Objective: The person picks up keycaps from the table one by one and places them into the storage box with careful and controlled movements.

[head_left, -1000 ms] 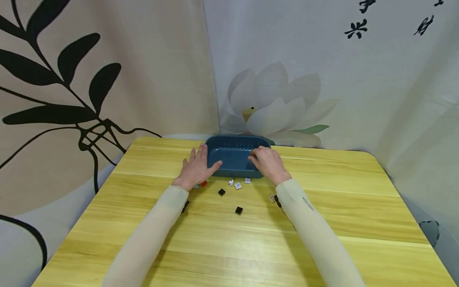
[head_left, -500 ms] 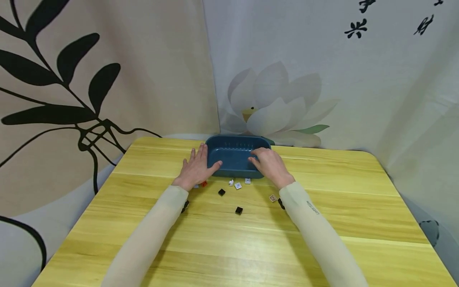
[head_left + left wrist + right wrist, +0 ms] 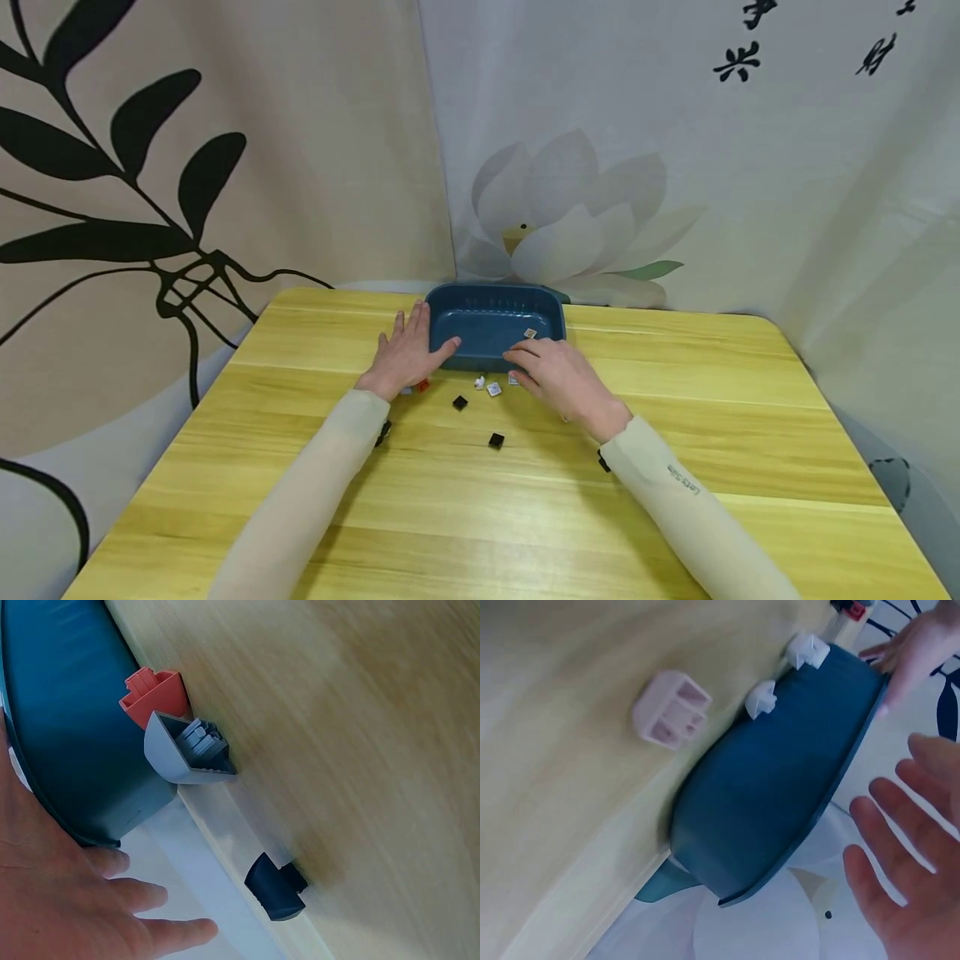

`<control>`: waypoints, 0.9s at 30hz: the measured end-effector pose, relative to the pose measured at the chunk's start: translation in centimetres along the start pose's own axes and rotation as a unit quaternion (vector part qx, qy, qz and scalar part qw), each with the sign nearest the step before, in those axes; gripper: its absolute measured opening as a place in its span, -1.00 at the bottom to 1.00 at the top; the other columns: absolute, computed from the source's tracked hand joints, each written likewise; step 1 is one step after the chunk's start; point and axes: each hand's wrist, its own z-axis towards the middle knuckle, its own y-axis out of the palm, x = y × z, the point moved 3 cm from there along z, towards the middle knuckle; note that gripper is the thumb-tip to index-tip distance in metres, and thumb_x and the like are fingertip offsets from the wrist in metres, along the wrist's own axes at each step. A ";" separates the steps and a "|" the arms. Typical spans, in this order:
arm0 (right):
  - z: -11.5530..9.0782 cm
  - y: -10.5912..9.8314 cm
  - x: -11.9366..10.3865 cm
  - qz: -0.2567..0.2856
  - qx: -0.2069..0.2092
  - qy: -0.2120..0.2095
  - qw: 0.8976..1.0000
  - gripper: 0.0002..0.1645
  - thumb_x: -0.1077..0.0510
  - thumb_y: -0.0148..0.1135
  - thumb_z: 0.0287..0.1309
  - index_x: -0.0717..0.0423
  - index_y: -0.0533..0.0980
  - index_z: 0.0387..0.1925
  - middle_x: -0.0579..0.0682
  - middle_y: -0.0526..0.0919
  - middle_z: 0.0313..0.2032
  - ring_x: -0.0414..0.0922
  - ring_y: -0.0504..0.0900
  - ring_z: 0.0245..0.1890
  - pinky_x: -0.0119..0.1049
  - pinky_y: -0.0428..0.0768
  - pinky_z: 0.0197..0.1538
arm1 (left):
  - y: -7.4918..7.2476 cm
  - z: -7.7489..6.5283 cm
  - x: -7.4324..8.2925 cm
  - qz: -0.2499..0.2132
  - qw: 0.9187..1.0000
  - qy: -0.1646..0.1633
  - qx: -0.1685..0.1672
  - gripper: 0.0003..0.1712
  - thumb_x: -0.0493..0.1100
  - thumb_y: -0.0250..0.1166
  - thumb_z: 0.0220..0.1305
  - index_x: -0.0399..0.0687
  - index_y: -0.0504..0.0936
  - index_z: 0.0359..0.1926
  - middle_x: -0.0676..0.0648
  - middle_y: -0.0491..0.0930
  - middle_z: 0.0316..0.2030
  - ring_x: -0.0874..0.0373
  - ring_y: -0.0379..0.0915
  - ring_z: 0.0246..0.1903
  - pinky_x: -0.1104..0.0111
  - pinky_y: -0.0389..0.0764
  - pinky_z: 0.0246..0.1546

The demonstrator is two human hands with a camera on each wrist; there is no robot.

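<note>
Head view shows left hand (image 3: 403, 354) spread against the blue tray (image 3: 474, 364), right hand (image 3: 564, 379) loose, seemingly empty, over its near rim.

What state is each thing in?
Blue tray: upright, uncovered
Keycap in tray: loose, ungripped
Red keycap: on table, ungripped
Grey keycap: on table, hollow underside exposed
Pink keycap: on table, hollow underside exposed
Black keycaps: on table, ungripped
White keycaps: on table, ungripped
Left hand: at tray's left end, fingers spread
Right hand: fingers loosely bent, nothing visibly held
</note>
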 end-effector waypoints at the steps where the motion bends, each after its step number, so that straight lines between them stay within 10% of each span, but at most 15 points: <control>1: -0.2 0.1 -0.2 0.002 -0.006 -0.007 1.000 -0.65 0.11 0.41 0.33 0.09 0.70 0.10 0.00 0.74 0.03 -0.03 0.72 -0.01 -0.10 0.68 0.03 | 0.0 0.0 0.0 -0.001 1.000 0.001 0.000 0.26 0.63 -0.16 0.37 -0.15 -0.31 0.66 -0.16 -0.36 0.66 -0.32 -0.43 0.60 -0.40 -0.16 0.43; 14: -1.9 3.0 -0.9 0.026 -0.134 0.000 0.991 -0.61 0.11 0.35 0.39 0.13 0.65 0.18 0.07 0.68 0.18 0.03 0.70 0.09 -0.03 0.67 0.06 | 0.1 -0.2 -0.1 0.002 1.000 0.006 0.000 0.23 0.59 -0.14 0.40 -0.17 -0.30 0.66 -0.17 -0.34 0.66 -0.33 -0.39 0.60 -0.40 -0.12 0.42; 27: -3.6 2.1 -1.1 0.011 -0.146 0.035 0.989 -0.63 0.06 0.35 0.39 0.04 0.67 0.16 0.02 0.68 0.06 -0.01 0.68 0.01 0.01 0.65 -0.04 | -0.2 -0.2 0.4 0.002 1.000 0.004 -0.001 0.20 0.55 -0.11 0.43 -0.16 -0.30 0.66 -0.17 -0.34 0.66 -0.33 -0.38 0.59 -0.40 -0.12 0.43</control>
